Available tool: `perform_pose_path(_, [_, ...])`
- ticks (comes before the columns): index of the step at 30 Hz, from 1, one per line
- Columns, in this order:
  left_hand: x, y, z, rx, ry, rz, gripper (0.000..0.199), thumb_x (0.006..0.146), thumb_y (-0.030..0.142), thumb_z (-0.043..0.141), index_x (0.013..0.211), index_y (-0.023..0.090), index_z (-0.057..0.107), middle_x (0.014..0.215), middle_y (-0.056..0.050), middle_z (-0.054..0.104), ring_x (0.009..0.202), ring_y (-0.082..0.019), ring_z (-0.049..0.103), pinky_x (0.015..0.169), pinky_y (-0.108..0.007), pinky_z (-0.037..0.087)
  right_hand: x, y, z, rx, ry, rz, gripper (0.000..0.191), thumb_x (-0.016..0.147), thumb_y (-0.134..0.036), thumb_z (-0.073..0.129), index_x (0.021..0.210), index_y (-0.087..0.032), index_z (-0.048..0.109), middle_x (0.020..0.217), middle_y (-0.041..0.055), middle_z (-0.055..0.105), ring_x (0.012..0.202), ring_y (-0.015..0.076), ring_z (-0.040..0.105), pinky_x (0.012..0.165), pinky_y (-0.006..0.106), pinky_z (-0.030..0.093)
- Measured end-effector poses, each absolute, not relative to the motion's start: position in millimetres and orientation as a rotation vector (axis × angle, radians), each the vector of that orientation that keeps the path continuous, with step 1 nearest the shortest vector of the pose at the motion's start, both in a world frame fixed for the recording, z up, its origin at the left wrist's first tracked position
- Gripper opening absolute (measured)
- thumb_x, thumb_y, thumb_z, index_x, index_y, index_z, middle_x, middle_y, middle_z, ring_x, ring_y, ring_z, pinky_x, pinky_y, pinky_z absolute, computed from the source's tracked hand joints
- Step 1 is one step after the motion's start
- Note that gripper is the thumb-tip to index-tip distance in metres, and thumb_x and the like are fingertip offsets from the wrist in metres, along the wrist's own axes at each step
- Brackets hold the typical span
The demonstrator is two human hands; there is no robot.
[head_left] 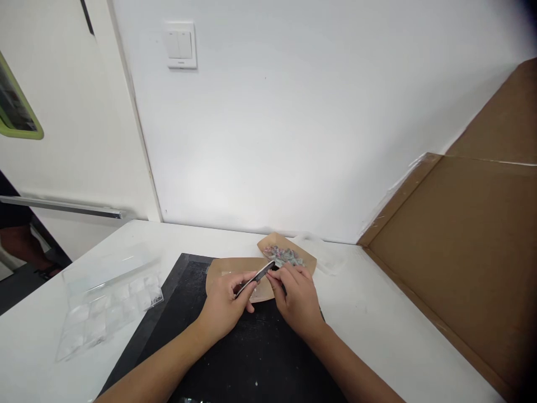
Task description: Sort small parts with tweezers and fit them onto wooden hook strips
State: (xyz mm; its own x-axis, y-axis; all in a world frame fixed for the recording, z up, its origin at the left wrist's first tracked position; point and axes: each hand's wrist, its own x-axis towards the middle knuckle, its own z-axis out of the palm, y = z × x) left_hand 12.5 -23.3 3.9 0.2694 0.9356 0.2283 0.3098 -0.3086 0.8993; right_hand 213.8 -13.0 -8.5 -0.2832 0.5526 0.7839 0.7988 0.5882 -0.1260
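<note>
My left hand (230, 298) is closed around a thin, dark flat piece with a pale edge (263, 272), tilted up toward the right. Its exact kind cannot be made out. At the upper end of that piece, my right hand (297, 296) has thumb and fingers pinched together; whatever they grip is too small to name. Under both hands lies a brown paper tray (216, 272) with small clear bits in it. Just behind stands a second brown paper tray (268, 242) holding many small grey and pinkish pieces.
A black mat (235, 358) covers part of the white table (369, 324). At left sits a clear compartment box (109, 313) with its lid raised. Cardboard (457, 252) borders the right side. Behind the trays is a translucent plastic bag (323, 252). A person's leg (25, 246) shows far left.
</note>
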Motion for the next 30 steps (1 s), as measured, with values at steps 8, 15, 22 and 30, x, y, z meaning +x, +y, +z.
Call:
perform_pose_path(8, [13, -24, 3, 1.781, 1.149, 1.037, 0.044, 0.098, 0.042, 0.055, 0.134, 0.021, 0.068, 0.062, 0.001, 0.071, 0.056, -0.016, 0.069, 0.06, -0.024, 0.046, 218, -11, -9, -1.12, -1.922, -0.384, 0.016, 0.104, -0.026, 0.053, 0.09, -0.021, 0.062, 0.074, -0.0002, 0.063, 0.069, 0.0162, 0.058, 0.081, 0.034, 0.04])
perform_pose_path(15, [14, -24, 4, 1.806, 1.127, 1.039, 0.041, 0.1, 0.04, 0.054, 0.134, 0.023, 0.069, 0.077, -0.002, 0.077, 0.056, -0.014, 0.069, 0.057, -0.023, 0.046, 210, -17, -12, -1.047, -2.031, -0.344, 0.013, 0.103, -0.021, 0.053, 0.094, -0.021, 0.063, 0.076, -0.0002, 0.064, 0.073, 0.0161, 0.059, 0.081, 0.034, 0.038])
perform_pose_path(22, [14, -23, 0, 1.8, 1.114, 1.068, 0.04, 0.099, 0.037, 0.056, 0.134, 0.025, 0.069, 0.083, -0.002, 0.077, 0.056, -0.013, 0.069, 0.06, -0.023, 0.049, 214, -12, -12, -1.129, -1.901, -0.375, 0.015, 0.102, -0.024, 0.055, 0.089, -0.02, 0.062, 0.073, -0.0002, 0.061, 0.07, 0.0162, 0.057, 0.081, 0.033, 0.039])
perform_pose_path(30, [15, -23, 4, 1.799, 1.1, 1.059, 0.038, 0.099, 0.037, 0.055, 0.133, 0.026, 0.069, 0.079, 0.0, 0.076, 0.056, -0.012, 0.069, 0.055, -0.021, 0.045, 204, -21, -8, -1.086, -1.949, -0.363, 0.015, 0.102, -0.022, 0.054, 0.088, -0.021, 0.061, 0.072, -0.001, 0.061, 0.069, 0.016, 0.056, 0.079, 0.033, 0.037])
